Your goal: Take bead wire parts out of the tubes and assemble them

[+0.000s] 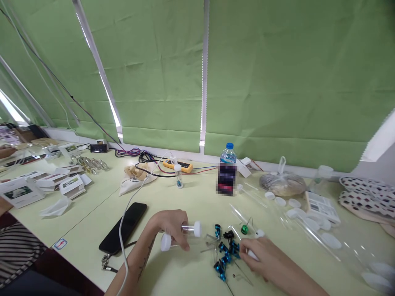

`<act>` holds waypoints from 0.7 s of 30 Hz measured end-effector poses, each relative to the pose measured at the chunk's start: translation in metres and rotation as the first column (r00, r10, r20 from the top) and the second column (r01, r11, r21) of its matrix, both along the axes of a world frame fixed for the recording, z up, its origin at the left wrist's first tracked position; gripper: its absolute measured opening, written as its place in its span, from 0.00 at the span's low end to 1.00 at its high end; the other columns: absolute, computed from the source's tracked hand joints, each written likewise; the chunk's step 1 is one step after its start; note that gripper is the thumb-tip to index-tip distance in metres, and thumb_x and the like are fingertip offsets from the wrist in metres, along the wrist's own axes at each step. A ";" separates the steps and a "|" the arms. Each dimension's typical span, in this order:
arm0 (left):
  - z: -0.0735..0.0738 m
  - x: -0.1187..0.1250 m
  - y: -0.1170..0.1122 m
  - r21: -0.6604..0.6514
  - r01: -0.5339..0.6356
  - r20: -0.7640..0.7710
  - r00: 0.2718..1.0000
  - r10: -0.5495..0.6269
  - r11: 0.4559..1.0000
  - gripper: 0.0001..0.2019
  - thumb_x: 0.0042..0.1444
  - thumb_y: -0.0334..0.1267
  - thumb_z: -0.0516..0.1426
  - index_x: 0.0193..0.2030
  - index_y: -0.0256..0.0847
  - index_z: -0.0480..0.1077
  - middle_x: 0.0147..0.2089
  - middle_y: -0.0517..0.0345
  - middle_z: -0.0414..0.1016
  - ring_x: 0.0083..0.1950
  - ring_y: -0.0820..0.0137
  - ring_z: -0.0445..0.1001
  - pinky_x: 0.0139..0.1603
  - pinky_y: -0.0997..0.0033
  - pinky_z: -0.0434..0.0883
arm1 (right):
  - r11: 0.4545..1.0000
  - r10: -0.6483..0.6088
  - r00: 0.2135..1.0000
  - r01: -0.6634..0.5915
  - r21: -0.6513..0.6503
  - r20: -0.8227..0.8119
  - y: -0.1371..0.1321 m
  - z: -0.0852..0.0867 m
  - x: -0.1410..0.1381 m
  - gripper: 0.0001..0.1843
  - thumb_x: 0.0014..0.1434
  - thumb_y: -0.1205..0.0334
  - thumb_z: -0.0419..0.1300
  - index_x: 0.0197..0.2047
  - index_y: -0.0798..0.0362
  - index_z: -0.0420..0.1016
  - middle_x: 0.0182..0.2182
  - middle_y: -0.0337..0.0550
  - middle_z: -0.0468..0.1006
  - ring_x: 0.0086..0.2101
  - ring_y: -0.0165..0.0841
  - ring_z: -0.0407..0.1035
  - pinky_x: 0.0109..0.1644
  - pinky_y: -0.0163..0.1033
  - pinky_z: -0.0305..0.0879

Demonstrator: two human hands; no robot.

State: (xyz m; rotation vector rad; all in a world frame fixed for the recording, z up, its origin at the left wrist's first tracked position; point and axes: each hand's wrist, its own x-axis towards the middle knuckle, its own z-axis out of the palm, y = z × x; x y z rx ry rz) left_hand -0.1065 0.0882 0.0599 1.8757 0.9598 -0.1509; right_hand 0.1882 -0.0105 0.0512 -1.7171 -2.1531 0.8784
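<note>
The left hand (173, 225) has its fingers closed around white-capped clear tubing (189, 229), with a black phone (123, 231) at its 9 o'clock and an upright capped vial (179, 180) at its 12 o'clock. The right hand (261, 255) has its fingers curled about a white cap (253, 255), though what lies beneath the palm cannot be told; clustered blue parts (226, 257) lie at its 9 o'clock, a green part (245, 229) at its 11 o'clock.

Phone (132, 222) lies left of parts (226, 257) — bottle (228, 157) behind.
</note>
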 end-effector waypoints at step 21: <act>-0.018 0.064 -0.037 -0.065 -0.018 0.572 0.819 0.052 0.998 0.22 0.29 0.44 0.71 0.24 0.35 0.65 0.21 0.68 0.57 0.23 0.80 0.52 0.20 0.78 0.48 | 0.993 0.082 0.939 -0.050 0.103 -0.335 -0.013 0.018 -0.018 0.16 0.64 0.52 0.50 0.53 0.45 0.66 0.42 0.42 0.76 0.40 0.37 0.71 0.43 0.39 0.65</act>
